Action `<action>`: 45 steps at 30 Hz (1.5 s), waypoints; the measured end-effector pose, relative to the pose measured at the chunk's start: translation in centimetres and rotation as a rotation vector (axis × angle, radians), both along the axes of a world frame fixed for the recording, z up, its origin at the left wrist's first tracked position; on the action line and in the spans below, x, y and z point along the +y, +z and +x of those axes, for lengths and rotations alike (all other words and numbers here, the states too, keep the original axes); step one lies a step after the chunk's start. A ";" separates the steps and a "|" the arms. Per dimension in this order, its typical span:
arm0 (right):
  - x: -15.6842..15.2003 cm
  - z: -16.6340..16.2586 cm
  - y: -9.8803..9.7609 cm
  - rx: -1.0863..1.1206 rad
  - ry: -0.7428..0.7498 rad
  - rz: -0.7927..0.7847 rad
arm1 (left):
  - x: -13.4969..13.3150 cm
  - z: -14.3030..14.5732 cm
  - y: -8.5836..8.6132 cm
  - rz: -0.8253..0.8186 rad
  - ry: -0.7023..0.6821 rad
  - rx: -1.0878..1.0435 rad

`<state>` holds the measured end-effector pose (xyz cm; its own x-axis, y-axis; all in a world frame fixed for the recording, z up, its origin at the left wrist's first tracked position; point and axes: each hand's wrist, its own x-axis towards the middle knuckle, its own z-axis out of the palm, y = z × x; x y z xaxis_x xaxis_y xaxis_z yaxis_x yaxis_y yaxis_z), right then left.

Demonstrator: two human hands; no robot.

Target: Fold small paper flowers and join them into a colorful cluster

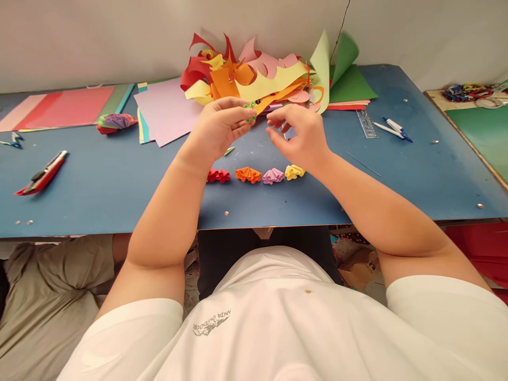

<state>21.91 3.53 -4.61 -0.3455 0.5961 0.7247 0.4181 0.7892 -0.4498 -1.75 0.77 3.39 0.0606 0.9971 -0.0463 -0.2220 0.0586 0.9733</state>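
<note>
My left hand (220,128) is raised over the blue table (119,180), with its fingertips pinched on a small green paper piece (250,111). My right hand (300,135) hovers just to the right of it, fingers curled and close together, with something thin and hard to make out between them. Below my hands lies a row of small folded paper fans: red (218,175), orange (248,174), purple (273,176) and yellow (294,171).
A heap of cut coloured paper scraps (254,74) lies behind my hands, with a lilac sheet (166,111) and pink sheets (63,108) to the left. A red utility knife (42,174) lies at left; a ruler (367,124) and pens (392,128) at right. Another person's clothing (47,296) shows at lower left.
</note>
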 end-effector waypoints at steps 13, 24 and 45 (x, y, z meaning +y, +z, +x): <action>3.3 -6.5 2.2 -0.627 0.120 -0.311 | 1.6 -1.2 -0.5 0.024 0.069 -0.109; 5.1 -11.5 1.3 -0.797 0.120 -0.161 | 2.0 -1.3 -1.0 0.053 0.083 -0.043; 0.3 0.8 3.6 0.004 0.209 -0.514 | 0.3 0.2 -2.0 -0.095 -0.317 0.022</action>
